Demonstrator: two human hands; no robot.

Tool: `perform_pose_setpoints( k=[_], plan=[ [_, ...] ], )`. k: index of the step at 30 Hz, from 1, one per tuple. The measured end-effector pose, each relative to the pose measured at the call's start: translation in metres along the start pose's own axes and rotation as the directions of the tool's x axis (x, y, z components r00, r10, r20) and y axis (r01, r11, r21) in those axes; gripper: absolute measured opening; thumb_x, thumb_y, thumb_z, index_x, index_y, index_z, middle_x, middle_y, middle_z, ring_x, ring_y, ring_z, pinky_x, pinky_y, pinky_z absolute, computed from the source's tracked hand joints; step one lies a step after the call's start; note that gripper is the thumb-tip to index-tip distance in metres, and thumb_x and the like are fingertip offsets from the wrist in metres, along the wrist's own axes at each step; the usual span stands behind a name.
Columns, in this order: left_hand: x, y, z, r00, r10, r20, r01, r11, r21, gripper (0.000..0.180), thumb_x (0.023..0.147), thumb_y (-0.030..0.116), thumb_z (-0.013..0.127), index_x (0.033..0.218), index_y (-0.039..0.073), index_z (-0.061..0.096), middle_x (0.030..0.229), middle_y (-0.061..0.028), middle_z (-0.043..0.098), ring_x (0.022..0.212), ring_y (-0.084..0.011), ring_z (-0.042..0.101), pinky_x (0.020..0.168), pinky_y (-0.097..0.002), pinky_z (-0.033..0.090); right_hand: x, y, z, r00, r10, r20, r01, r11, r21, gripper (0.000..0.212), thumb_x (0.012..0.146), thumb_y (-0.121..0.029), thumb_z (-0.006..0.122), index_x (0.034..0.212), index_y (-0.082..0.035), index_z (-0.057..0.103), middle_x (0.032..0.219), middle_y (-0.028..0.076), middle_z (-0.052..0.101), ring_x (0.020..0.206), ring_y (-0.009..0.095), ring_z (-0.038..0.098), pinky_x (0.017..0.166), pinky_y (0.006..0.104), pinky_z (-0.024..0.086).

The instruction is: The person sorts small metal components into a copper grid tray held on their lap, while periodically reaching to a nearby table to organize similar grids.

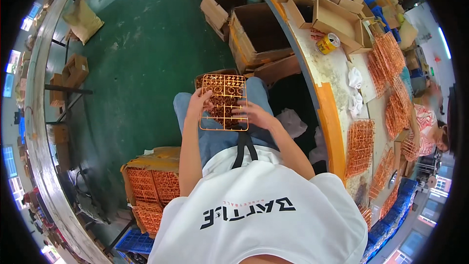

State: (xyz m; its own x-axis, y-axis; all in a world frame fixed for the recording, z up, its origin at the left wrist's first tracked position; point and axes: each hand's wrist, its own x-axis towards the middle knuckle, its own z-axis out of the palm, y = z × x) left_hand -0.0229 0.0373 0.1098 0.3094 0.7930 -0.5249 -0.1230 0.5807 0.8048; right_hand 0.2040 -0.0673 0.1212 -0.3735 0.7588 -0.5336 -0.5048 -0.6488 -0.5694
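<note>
An orange plastic sprue frame (223, 128), a grid of thin bars with small round parts in its far rows, is held over my lap. My left hand (198, 103) grips its left edge, fingers curled over the bars. At the right side of the frame is my right hand (256, 115); its fingers lie over the lower bars and are smeared by motion, so their grip is unclear. Through the grid, a pile of small orange-brown pieces (222, 101) shows beneath, apparently in a cardboard box between my knees, mostly hidden by the frame.
A carton of stacked orange sprues (159, 186) stands at my left. On the right-hand workbench (332, 122) lie more sprues (360, 146), a yellow can (328, 43) and cardboard trays (337, 22). Open cartons (259, 34) stand ahead. Another person (425, 127) sits across the bench.
</note>
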Motion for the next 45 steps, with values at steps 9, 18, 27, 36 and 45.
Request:
perform_pose_setpoints(
  k=[9, 18, 27, 36, 45],
  plan=[
    [-0.033, -0.056, -0.023, 0.987, -0.156, -0.047, 0.146, 0.975, -0.168, 0.034, 0.081, 0.028, 0.06, 0.105, 0.007, 0.05, 0.084, -0.0051, 0.058, 0.071, -0.0216, 0.058, 0.061, -0.0336, 0.05, 0.055, 0.019, -0.002, 0.999, 0.043, -0.012, -0.045, 0.992, -0.117, 0.017, 0.079, -0.023, 0.061, 0.081, -0.006, 0.062, 0.065, 0.004, 0.06, 0.052, 0.011, 0.055, 0.047, 0.0232, 0.043],
    [0.001, -0.059, 0.001, 0.991, -0.105, -0.089, 0.118, 0.98, 0.161, 0.022, 0.077, 0.01, 0.063, 0.096, 0.001, 0.055, 0.082, -0.0059, 0.06, 0.07, -0.0173, 0.059, 0.06, -0.0303, 0.051, 0.077, 0.036, -0.025, 0.912, -0.122, -0.391, -0.008, 0.949, -0.315, 0.013, 0.077, -0.014, 0.058, 0.081, -0.002, 0.058, 0.071, 0.005, 0.06, 0.054, 0.014, 0.054, 0.051, 0.0252, 0.048],
    [0.007, -0.066, -0.009, 0.992, -0.117, 0.039, 0.112, 0.987, 0.111, 0.031, 0.075, 0.007, 0.065, 0.101, 0.003, 0.05, 0.082, -0.0063, 0.058, 0.065, -0.0167, 0.055, 0.057, -0.03, 0.048, 0.07, 0.034, -0.039, 0.99, 0.085, -0.113, -0.069, 0.987, 0.144, 0.016, 0.082, -0.022, 0.053, 0.074, -0.007, 0.054, 0.069, 0.003, 0.052, 0.062, 0.017, 0.052, 0.061, 0.03, 0.048],
    [0.015, -0.081, -0.004, 0.993, -0.104, 0.052, 0.111, 0.983, -0.148, 0.032, 0.074, 0.008, 0.066, 0.101, 0.006, 0.049, 0.08, -0.0046, 0.057, 0.06, -0.0143, 0.054, 0.047, -0.0265, 0.045, 0.073, 0.035, -0.027, 0.926, 0.008, -0.377, -0.053, 0.993, -0.11, 0.03, 0.073, -0.032, 0.069, 0.083, -0.006, 0.059, 0.068, 0.002, 0.054, 0.055, 0.013, 0.049, 0.051, 0.0269, 0.042],
    [0.01, -0.079, -0.002, 0.998, -0.061, -0.02, 0.062, 0.997, 0.051, 0.023, 0.072, 0.008, 0.069, 0.09, 0.002, 0.056, 0.075, -0.0036, 0.06, 0.056, -0.0117, 0.054, 0.048, -0.0243, 0.045, 0.077, 0.033, -0.027, 0.924, -0.075, -0.376, -0.032, 0.962, -0.27, 0.034, 0.076, -0.03, 0.067, 0.094, -0.003, 0.061, 0.079, 0.006, 0.061, 0.053, 0.012, 0.05, 0.05, 0.0242, 0.044]
  ],
)
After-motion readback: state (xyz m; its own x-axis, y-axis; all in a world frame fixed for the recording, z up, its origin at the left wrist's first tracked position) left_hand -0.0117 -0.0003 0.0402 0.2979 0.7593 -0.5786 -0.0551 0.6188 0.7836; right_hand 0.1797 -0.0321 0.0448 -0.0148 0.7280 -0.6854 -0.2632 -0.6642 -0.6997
